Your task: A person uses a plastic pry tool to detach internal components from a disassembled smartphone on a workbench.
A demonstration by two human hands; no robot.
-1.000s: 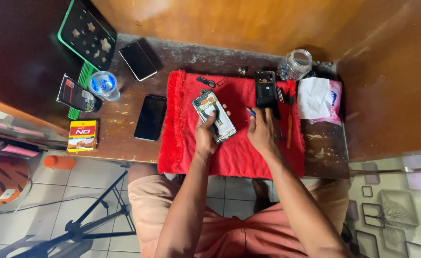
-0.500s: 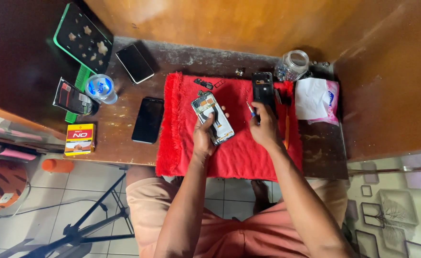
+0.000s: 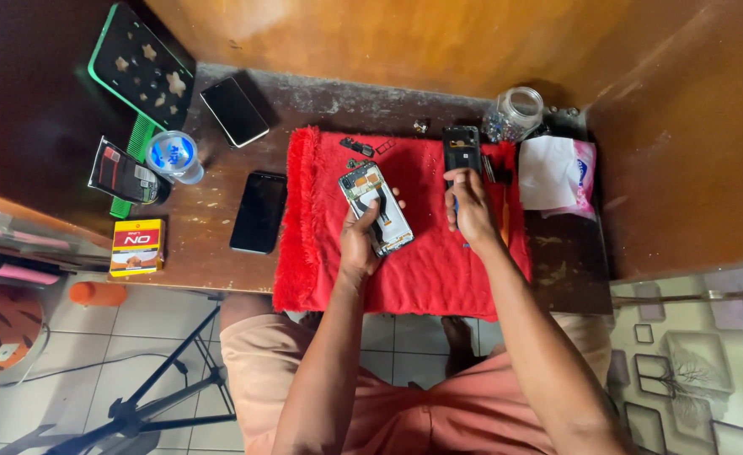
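- An opened phone (image 3: 376,208) with its inner parts bared is held in the left hand (image 3: 360,243), the fingers being wrapped round its lower edge from beneath while the upper half stands free above the grip.
- The phone is carried just over the red cloth (image 3: 422,274); whether it touches the cloth cannot be told.
- The right hand (image 3: 471,211) is curled shut just right of the left grip; a thin blue-tipped tool (image 3: 455,202) seems to be pinched in it, though most of that tool is hidden by the fingers.
- Straight beyond the right hand's fingertips a dark back cover (image 3: 462,148) lies on the cloth; contact between them cannot be made out.
- Small dark parts (image 3: 358,147) are seen on the cloth beyond the left grip, too small to be told apart.
- Farther right of the right hand, a glass jar (image 3: 513,114) and a white packet (image 3: 554,173) are seen.
- To the left of the left grip, well apart, a black phone (image 3: 259,211) lies face down or dark on the wooden table (image 3: 195,244).
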